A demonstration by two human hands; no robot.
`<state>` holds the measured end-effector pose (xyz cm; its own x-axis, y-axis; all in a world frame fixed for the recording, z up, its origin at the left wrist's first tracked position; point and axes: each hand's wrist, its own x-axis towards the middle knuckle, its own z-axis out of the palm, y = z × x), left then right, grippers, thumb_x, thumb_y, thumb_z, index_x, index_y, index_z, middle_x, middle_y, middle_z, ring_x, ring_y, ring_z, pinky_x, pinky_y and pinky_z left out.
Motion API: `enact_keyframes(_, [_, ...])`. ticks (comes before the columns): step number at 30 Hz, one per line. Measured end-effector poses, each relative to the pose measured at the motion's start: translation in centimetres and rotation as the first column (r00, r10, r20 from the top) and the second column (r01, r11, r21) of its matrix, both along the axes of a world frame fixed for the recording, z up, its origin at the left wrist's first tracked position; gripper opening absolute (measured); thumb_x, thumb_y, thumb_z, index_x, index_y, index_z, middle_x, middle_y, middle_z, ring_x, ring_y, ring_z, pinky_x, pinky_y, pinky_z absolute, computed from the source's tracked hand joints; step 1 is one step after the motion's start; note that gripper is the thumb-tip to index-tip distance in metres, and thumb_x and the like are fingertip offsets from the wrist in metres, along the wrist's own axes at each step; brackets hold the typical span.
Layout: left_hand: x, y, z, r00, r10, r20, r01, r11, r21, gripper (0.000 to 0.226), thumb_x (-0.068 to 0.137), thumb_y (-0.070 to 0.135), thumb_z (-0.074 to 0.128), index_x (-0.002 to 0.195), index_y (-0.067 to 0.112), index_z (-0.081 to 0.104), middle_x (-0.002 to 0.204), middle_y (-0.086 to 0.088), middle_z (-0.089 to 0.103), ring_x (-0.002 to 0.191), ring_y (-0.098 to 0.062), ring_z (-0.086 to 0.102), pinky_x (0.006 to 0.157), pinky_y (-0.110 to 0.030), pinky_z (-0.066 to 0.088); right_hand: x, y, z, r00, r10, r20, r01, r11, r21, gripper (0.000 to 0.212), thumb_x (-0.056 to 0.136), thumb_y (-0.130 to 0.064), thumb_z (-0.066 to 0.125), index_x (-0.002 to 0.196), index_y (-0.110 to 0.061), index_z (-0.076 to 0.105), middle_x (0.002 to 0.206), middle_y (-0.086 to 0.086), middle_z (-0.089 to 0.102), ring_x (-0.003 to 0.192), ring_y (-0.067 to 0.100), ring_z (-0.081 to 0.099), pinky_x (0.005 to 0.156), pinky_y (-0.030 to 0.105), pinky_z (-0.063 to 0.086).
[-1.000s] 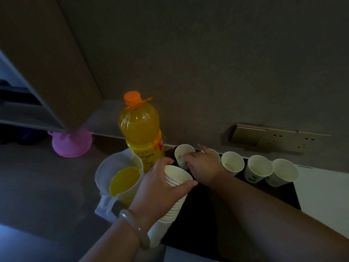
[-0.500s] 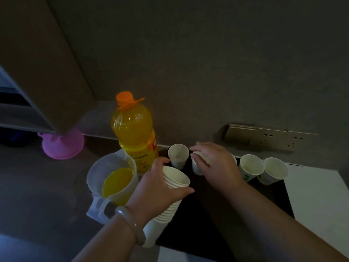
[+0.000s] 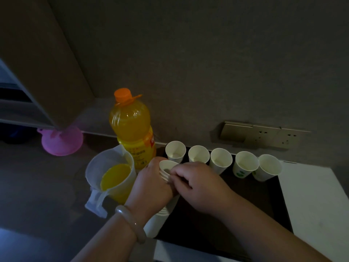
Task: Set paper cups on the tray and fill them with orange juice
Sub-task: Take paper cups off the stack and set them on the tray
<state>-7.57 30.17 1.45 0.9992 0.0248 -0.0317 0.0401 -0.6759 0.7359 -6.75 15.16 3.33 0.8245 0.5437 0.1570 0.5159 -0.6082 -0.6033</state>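
While our left hand [image 3: 151,188] grips a stack of paper cups [image 3: 156,224] over the left edge of the black tray [image 3: 217,229], our right hand [image 3: 198,184] pinches the top cup [image 3: 167,165]. Farther back, five empty cups [image 3: 221,159] line the tray; a juice pitcher [image 3: 111,176] and an orange juice bottle [image 3: 132,125] stand to the left.

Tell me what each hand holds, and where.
The left hand grips the cup stack around its upper part. The right hand pinches the rim of the top cup.

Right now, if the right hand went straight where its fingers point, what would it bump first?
The cup stack in the left hand; the right hand seems to pinch its top cup.
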Motion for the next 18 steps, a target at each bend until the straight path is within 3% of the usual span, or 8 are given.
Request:
enact_keyframes(3, [-0.5, 0.1, 0.2, 1.000, -0.013, 0.028, 0.013, 1.000, 0.010, 0.036, 0.074, 0.027, 0.068, 0.108, 0.022, 0.055, 0.088, 0.009, 0.063, 0.081, 0.000, 0.058, 0.059, -0.007, 0.041, -0.3, 0.2, 0.1, 0.998, 0.003, 0.068, -0.002, 1.000, -0.007, 0.017, 0.090, -0.028, 0.054, 0.082, -0.015, 0.064, 0.074, -0.001, 0.060, 0.070, 0.012, 0.048, 0.063, 0.028, 0.035])
enact_keyframes(7, [-0.8, 0.2, 0.3, 0.999, -0.005, 0.032, 0.005, 1.000, -0.021, 0.037, 0.070, 0.030, 0.072, 0.103, 0.024, 0.055, 0.087, 0.010, 0.064, 0.081, -0.002, 0.060, 0.059, -0.008, 0.042, -0.4, 0.2, 0.3, 0.996, -0.021, 0.092, 0.017, 0.999, 0.046, 0.015, 0.083, -0.029, 0.056, 0.081, -0.019, 0.066, 0.073, -0.006, 0.061, 0.074, 0.009, 0.046, 0.066, 0.009, 0.030])
enact_keyframes(12, [-1.4, 0.2, 0.6, 0.999, 0.052, 0.017, -0.051, 0.998, -0.041, 0.060, 0.063, 0.040, 0.083, 0.111, 0.022, 0.051, 0.098, 0.010, 0.061, 0.084, 0.000, 0.056, 0.059, -0.011, 0.042, -0.8, -0.4, 1.6, 0.958, -0.169, 0.232, 0.128, 0.975, 0.183, 0.017, 0.085, -0.028, 0.050, 0.083, -0.021, 0.065, 0.074, -0.022, 0.049, 0.071, 0.001, 0.045, 0.073, 0.007, 0.031])
enact_keyframes(15, [-2.1, 0.6, 0.6, 0.996, 0.087, 0.009, -0.087, 0.996, -0.007, 0.070, 0.059, 0.052, 0.083, 0.113, 0.025, 0.049, 0.102, 0.011, 0.057, 0.086, 0.000, 0.053, 0.060, -0.010, 0.038, -0.6, -1.9, 2.9, 0.907, -0.275, 0.320, 0.205, 0.950, 0.235, 0.021, 0.090, -0.031, 0.047, 0.090, -0.020, 0.065, 0.081, -0.018, 0.054, 0.076, 0.001, 0.050, 0.073, 0.013, 0.039])
enact_keyframes(18, [-2.9, 1.0, 0.5, 0.991, 0.133, -0.010, -0.133, 0.991, 0.008, 0.074, 0.058, 0.056, 0.082, 0.118, 0.029, 0.047, 0.104, 0.011, 0.053, 0.090, -0.003, 0.051, 0.064, -0.009, 0.035, 0.8, -3.1, 2.2, 0.863, -0.321, 0.389, 0.265, 0.945, 0.192, 0.023, 0.090, -0.029, 0.046, 0.088, -0.017, 0.065, 0.078, -0.011, 0.060, 0.074, 0.002, 0.049, 0.072, 0.018, 0.035])
